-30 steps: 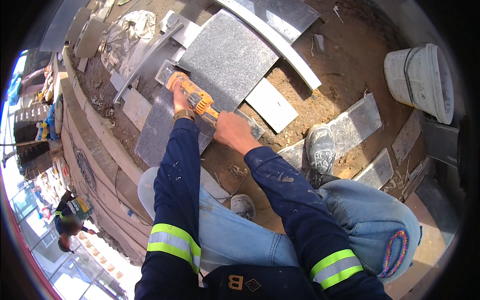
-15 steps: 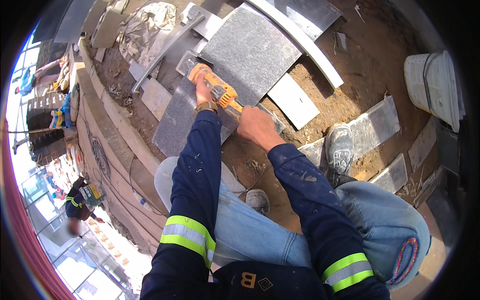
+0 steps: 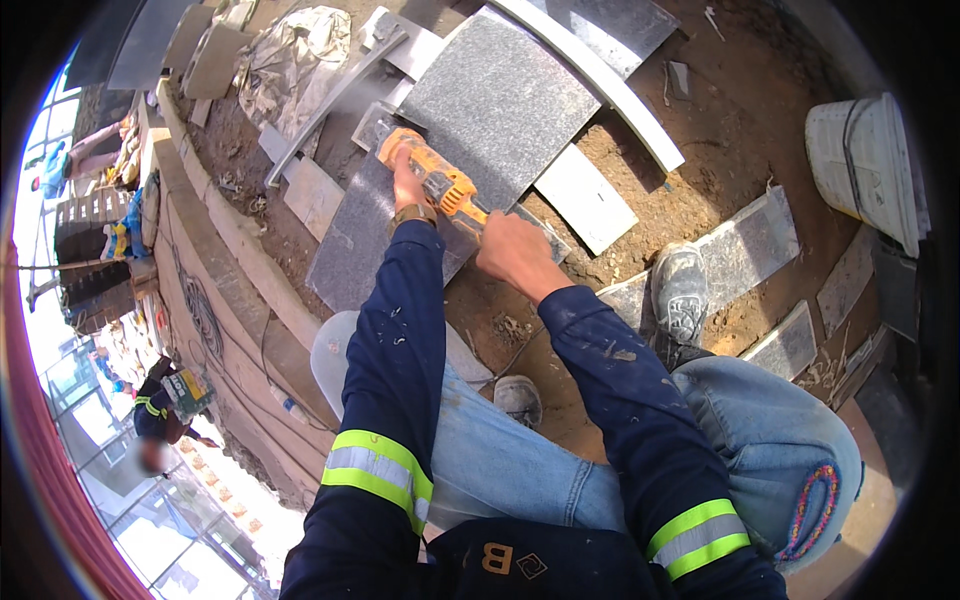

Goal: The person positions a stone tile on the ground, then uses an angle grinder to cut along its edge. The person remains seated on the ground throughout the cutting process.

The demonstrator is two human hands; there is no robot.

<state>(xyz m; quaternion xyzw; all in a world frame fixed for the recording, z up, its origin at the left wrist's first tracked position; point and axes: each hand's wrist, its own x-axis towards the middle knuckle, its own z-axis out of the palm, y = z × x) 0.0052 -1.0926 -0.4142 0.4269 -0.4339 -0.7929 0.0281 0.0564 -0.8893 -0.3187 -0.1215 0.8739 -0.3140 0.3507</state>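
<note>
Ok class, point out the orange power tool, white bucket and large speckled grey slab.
Orange power tool [image 3: 440, 180]: head view, middle of its body.
White bucket [image 3: 872, 168]: head view, its wall.
Large speckled grey slab [image 3: 500, 105]: head view, sunlit top.

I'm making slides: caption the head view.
Left hand and right hand grip an orange angle grinder over grey stone slabs.

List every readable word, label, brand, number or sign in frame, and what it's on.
Wording isn't transcribed here; markings by place:
Navy-blue cloth garment at the wearer's chest: one large tan letter beside a diamond-outline emblem.
Green-and-yellow boxy object by the dark-clothed co-worker: pale lettering, too small to read with certainty.
Orange-and-black handheld power tool: no legible text.
White plastic bucket: none legible.
</note>
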